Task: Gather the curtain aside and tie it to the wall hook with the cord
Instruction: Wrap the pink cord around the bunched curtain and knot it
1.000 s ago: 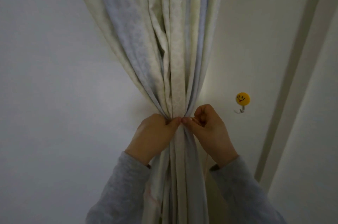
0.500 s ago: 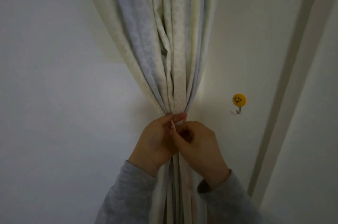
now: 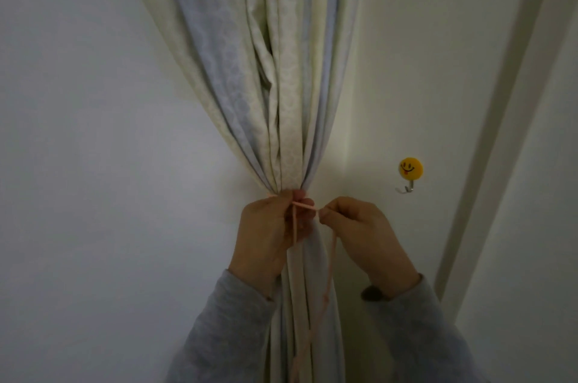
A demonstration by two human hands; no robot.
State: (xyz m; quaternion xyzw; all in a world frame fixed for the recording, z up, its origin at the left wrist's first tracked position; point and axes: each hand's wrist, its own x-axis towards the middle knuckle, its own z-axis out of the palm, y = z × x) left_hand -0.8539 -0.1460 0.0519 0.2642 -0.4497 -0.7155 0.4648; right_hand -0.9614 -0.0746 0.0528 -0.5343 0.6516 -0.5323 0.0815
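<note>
The curtain [image 3: 281, 85] is bunched left of the smiley wall hook [image 3: 410, 174], and the tying looks under way: the left hand [image 3: 269, 235] grips the gathered waist and one pink cord [image 3: 305, 205] strand, the right hand [image 3: 359, 232] pinches the other taut. Next, I judge, cross, cinch and loop rightward onto the hook

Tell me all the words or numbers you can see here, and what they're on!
There are none to read.
The hook has no words, only a yellow smiley face with its tongue out.
The curtain has only a faint pattern, no letters.
The cord, the sleeves and the wall are plain.
</note>
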